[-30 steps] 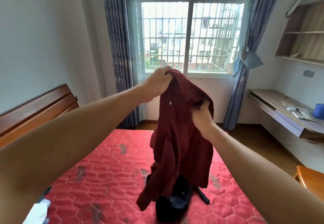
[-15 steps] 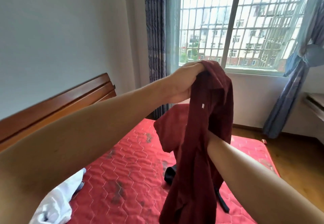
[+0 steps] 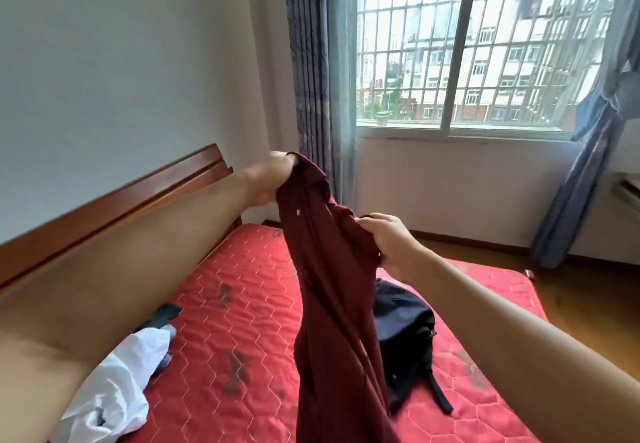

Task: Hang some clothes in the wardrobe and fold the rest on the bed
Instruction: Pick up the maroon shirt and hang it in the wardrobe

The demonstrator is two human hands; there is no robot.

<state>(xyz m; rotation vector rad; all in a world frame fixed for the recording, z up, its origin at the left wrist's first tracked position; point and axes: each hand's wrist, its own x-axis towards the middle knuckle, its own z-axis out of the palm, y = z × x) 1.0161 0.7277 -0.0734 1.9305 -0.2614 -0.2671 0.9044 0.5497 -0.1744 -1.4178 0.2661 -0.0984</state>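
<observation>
Red bed (image 3: 249,304) bears unfolded white garment (image 3: 114,380) and dark bag (image 3: 405,335); left hand (image 3: 273,179) and right hand (image 3: 388,241) grip the maroon shirt (image 3: 332,304), seemingly nothing sorted yet.

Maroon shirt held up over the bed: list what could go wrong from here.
1. The maroon shirt hangs bunched and twisted between the left hand and right hand; folded like this, it would likely crease.
2. Its lower part hangs in front of the dark item with a strap; lowering it there might snag.
3. The red mattress shows dark stains that could soil the fabric.
</observation>
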